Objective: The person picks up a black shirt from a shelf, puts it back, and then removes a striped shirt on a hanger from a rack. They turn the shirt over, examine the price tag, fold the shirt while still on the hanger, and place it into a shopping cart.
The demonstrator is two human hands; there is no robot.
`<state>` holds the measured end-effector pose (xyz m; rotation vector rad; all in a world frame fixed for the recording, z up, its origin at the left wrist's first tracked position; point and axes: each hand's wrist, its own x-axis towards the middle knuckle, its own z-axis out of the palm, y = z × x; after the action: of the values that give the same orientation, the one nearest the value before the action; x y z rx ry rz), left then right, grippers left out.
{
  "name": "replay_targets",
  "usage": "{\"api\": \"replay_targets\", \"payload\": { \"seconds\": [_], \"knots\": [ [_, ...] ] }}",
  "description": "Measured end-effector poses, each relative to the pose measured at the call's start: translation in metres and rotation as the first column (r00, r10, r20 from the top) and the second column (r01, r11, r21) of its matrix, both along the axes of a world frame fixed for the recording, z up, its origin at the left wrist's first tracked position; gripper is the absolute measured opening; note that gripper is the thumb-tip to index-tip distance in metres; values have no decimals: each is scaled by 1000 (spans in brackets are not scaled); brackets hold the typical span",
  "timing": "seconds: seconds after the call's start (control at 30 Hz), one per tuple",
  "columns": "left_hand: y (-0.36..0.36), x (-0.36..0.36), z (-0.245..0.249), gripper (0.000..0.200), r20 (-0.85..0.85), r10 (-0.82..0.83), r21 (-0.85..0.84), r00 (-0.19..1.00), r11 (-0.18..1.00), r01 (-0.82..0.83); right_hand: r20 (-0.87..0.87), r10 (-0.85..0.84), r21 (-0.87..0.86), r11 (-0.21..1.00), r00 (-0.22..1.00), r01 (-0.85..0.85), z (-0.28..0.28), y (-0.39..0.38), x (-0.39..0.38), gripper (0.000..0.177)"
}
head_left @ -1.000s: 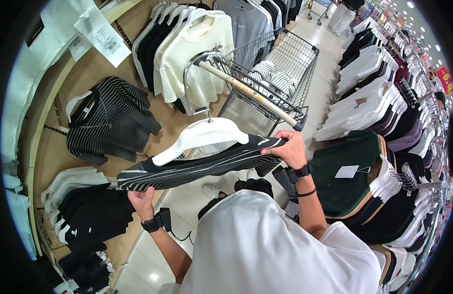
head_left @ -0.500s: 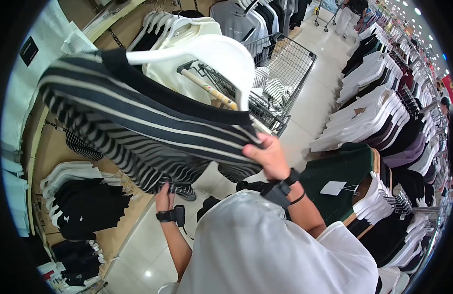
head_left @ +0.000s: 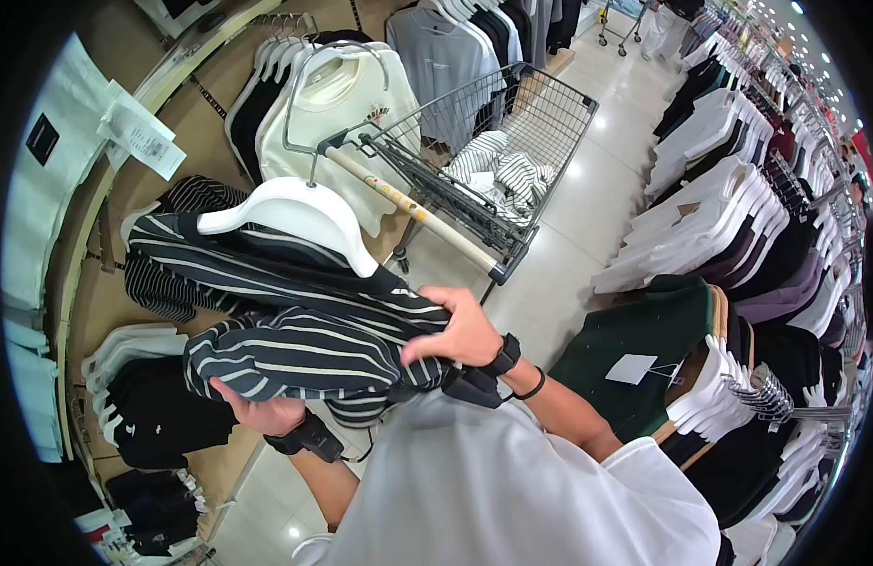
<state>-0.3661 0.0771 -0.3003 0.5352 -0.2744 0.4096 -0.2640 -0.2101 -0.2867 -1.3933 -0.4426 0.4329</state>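
Observation:
A black shirt with white stripes [head_left: 295, 351] is in front of me, its lower part bunched up. A white hanger [head_left: 290, 209] with a metal hook sits in its neck, the hook pointing away from me. My right hand [head_left: 463, 330] is closed on the shirt near its right shoulder, thumb on top of the cloth. At the lower left, my left hand [head_left: 259, 407] grips the folded lower part, with its fingers partly hidden under the fabric. Both wrists wear black straps with small devices.
Ahead stands a wire shopping cart [head_left: 512, 141] with striped clothing [head_left: 512, 174] inside. Cream shirts [head_left: 337, 113] hang behind the hanger. A dark green garment [head_left: 634, 349] and racks of clothes line the right side. Black shirts [head_left: 163, 401] hang at the lower left.
The shirt has come down and closer to me, and its lower part is now gathered up. My left hand has moved left and down; my right hand has moved left. The hanger hook now shows.

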Motion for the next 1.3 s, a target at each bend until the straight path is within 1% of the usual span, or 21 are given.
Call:
{"api": "replay_targets", "payload": {
  "seconds": [0.03, 0.07, 0.13, 0.2, 0.23, 0.3, 0.37, 0.43, 0.47, 0.5, 0.57, 0.63, 0.77, 0.8, 0.9, 0.93, 1.03, 1.07, 1.17, 1.2, 1.3],
  "knots": [
    [-9, 6, 13, 57, 42, -48, 21, 998, 999, 47, 7, 25, -7, 1000, 1000, -25, -5, 4, -1, 68],
    [-18, 11, 19, 58, 80, -97, 41, 992, 995, 94, 112, 23, -72, 997, 993, -15, -5, 7, -2, 77],
    [-27, 18, 10, 62, 119, -183, -200, 976, 958, 204, 233, 30, -144, 990, 972, 4, -2, 16, -4, 97],
    [-55, 35, 31, 64, 113, -360, -77, 926, 926, 370, 270, 92, -214, 976, 958, -33, -6, 28, -4, 90],
    [-56, 43, 21, 63, 40, -242, -111, 970, 963, 245, 307, 137, -266, 963, 942, -53, -5, 31, -3, 87],
    [-57, 44, 13, 61, -68, -325, -41, 943, 946, 323, 406, 10, -192, 978, 914, 75, 1, 28, -6, 70],
    [-44, 42, 20, 58, -142, -317, 218, 938, 914, 342, 323, -32, -95, 993, 946, 66, 2, 35, 1, 53],
    [-16, 35, 16, 59, -316, -68, 507, 946, 831, 229, 224, 19, -146, 989, 974, 14, -3, 41, 11, 42],
    [5, 27, 5, 58, -351, 58, 571, 934, 804, 165, 196, 77, -142, 989, 978, -49, -10, 43, 20, 39],
    [26, 14, -5, 52, -557, 180, 476, 811, 869, 134, 197, 80, -139, 989, 977, -53, -13, 45, 25, 40],
    [56, 6, 19, 53, -494, 541, 794, 680, 599, 100, 63, 143, -132, 982, 988, -134, -16, 47, 32, 35],
    [86, -5, 27, 53, -480, 646, 865, 593, 462, 197, 136, 152, -228, 966, 979, -118, -19, 51, 42, 35],
    [136, -22, 18, 45, -454, 653, 848, 606, 525, 70, 330, 225, -431, 900, 917, -66, -5, 69, 67, 35],
    [143, -23, 14, 40, -419, 609, 826, 673, 564, 3, 368, 179, -330, 942, 912, -51, -9, 77, 71, 35],
    [167, -29, 8, 35, -545, 673, 817, 500, 561, 135, 408, 249, -365, 926, 878, -94, -1, 91, 82, 34],
    [172, -32, 4, 32, -477, 718, 873, 507, 452, 182, 461, 266, -389, 918, 847, -76, 4, 96, 84, 33],
    [197, -23, -3, 31, -696, 695, 683, 181, 561, 468, 521, 332, -410, 905, 786, -110, 13, 116, 84, 33],
    [206, -21, -10, 40, -746, 657, 641, 106, 668, 378, 570, 312, -370, 924, 760, -102, 15, 124, 82, 27],
    [205, -16, -60, 60, -202, 968, 978, 150, 192, 81, 508, 475, -496, 843, 719, -208, 34, 137, 78, 21],
    [203, -14, -68, 85, -21, 969, 1000, 247, 21, 4, 497, 473, -483, 847, 728, -221, 37, 142, 75, 19],
    [177, -1, -38, 89, 402, 837, 905, 372, -426, -20, 479, 532, -482, 824, 699, -297, 34, 152, 82, 20]
  ]
}}
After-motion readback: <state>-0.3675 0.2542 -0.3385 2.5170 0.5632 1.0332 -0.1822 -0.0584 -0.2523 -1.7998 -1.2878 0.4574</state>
